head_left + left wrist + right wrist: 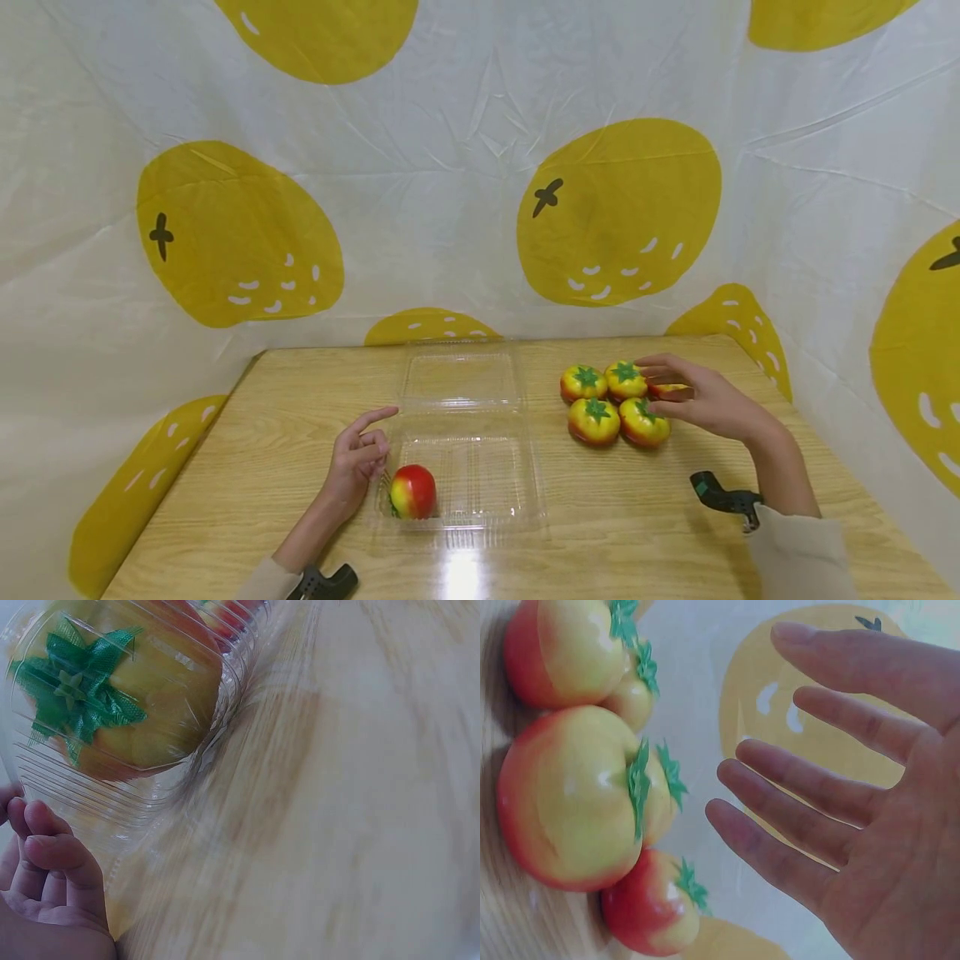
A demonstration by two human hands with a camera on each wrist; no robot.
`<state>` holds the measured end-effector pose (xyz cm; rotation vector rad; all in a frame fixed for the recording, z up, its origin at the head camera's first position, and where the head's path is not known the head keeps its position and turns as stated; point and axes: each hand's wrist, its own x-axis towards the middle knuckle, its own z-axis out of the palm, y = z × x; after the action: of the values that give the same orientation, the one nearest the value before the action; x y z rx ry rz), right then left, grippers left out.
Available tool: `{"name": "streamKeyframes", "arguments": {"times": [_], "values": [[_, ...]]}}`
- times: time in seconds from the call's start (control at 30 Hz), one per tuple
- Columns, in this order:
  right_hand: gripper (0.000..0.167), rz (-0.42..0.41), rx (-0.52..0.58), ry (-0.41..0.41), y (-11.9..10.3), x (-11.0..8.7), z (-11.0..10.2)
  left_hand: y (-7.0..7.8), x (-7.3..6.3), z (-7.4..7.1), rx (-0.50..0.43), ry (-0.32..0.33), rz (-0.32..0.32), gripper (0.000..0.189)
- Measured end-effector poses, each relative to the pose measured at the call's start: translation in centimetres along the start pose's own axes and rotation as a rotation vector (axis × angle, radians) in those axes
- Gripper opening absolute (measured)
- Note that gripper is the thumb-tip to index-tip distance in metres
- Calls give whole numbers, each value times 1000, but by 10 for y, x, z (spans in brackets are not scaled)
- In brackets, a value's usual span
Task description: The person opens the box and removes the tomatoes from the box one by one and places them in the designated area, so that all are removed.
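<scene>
A clear plastic clamshell box (480,518) lies with its lid (461,379) folded back. One red-and-yellow toy tomato (414,492) sits on its side in the box's near left corner; its green leaf cap shows in the left wrist view. My left hand (352,467) is at the box's left edge, index finger stretched out and the others loosely curled, fingertips by the rim. My right hand (708,400) reaches over a cluster of several toy tomatoes (594,421), fingers spread. In the right wrist view its palm and fingers hold nothing, apart from the nearest tomato (570,799).
The wooden table (292,417) carries the box left of centre and the tomato cluster to the right. A white curtain (442,217) printed with yellow fruit encloses the back and sides. Black wrist cameras (723,497) sit on both wrists.
</scene>
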<state>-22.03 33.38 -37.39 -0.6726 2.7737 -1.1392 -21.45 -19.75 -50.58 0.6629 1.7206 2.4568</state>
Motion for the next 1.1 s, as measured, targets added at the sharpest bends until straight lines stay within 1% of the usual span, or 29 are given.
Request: {"name": "streamKeyframes", "arguments": {"times": [0.23,0.43,0.6,0.73,0.93,1.1], "values": [[54,-36,-28,36,-14,5,6,0,-1,0,3,16,-9,52],[53,-61,-58,72,-20,10,12,-1,-1,0,10,7,-1,52],[52,-70,-53,84,-26,14,18,0,-1,0,15,27,-20,52],[52,-98,-38,86,-33,17,23,1,-1,1,19,40,-36,52],[51,-131,-22,99,-40,23,31,1,-1,2,18,39,-31,51],[50,-137,10,78,-44,27,38,1,-1,3,8,30,-26,52]]}}
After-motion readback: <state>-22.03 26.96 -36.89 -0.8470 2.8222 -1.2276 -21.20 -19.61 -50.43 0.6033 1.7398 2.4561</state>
